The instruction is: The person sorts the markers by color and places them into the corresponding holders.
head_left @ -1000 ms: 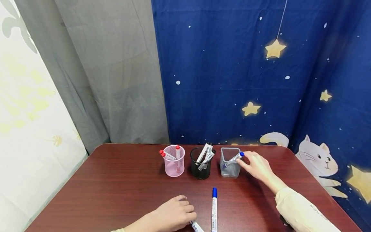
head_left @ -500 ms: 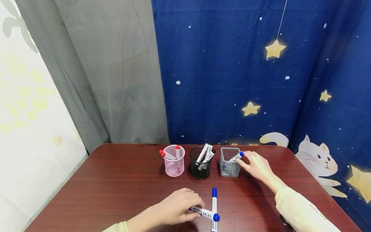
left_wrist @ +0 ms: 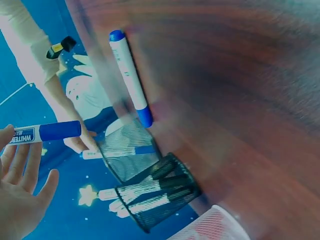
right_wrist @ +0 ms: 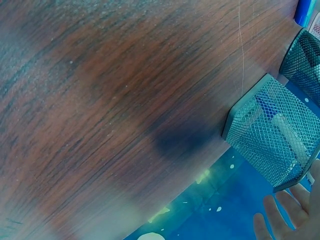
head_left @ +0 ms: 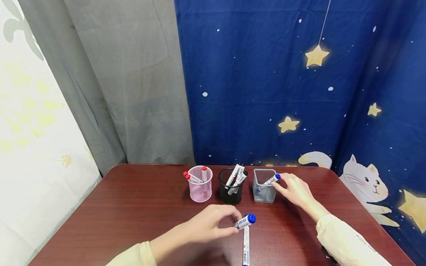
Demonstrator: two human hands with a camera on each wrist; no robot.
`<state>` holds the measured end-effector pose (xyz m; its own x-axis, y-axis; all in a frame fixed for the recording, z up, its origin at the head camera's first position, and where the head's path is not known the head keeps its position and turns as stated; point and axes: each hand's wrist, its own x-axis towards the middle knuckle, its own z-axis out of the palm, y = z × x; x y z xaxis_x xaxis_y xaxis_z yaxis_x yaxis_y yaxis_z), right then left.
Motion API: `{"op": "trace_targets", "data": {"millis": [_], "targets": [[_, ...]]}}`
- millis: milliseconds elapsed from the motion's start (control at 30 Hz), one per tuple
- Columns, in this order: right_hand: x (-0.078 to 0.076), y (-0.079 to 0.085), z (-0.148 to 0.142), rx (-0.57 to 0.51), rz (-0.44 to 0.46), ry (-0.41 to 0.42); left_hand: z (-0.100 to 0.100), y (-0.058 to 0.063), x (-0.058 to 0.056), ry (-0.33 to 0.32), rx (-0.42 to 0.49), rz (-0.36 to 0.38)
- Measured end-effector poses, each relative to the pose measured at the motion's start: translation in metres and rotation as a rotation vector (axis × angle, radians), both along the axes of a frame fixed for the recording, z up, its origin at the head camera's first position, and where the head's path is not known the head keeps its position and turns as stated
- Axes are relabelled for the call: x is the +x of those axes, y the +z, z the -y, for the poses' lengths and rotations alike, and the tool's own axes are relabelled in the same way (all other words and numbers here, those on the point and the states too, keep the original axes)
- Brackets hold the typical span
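My left hand (head_left: 213,223) pinches a white whiteboard marker (left_wrist: 30,135) by its body, its blue cap pointing right and up, above the table. Below it a second blue-capped marker (head_left: 246,247) lies on the table, partly overlapped in the head view. My right hand (head_left: 294,190) is at the square grey mesh pen cup (head_left: 264,195), thumb at the rim and fingers beside the blue cap of a marker (head_left: 269,181) leaning in that cup. I cannot tell whether they grip it. In the right wrist view the other fingers (right_wrist: 275,212) spread beside the cup.
A round black mesh cup (head_left: 230,197) with several black-capped markers stands left of the grey one. Further left is a pink mesh cup (head_left: 200,194) holding red-capped markers. Behind the dark red table (head_left: 133,207) hang a grey curtain (head_left: 139,92) and a blue starry curtain (head_left: 249,92).
My left hand has lifted its marker off the table and carried it forward and right, turning the blue cap upward. The right hand and the marker in the grey cup have stayed in place.
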<state>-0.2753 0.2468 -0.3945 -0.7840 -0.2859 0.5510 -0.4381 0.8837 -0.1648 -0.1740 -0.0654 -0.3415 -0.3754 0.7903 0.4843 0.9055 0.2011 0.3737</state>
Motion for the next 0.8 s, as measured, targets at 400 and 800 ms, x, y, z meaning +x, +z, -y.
{"op": "trace_targets", "data": {"millis": [400, 800], "targets": [[0.000, 0.001, 0.001, 0.002, -0.011, 0.005, -0.009, 0.015, -0.007, 0.000, 0.094, 0.110], [0.000, 0.000, -0.001, -0.004, -0.002, -0.002, -0.023, 0.033, -0.014, 0.037, 0.144, 0.270]]}}
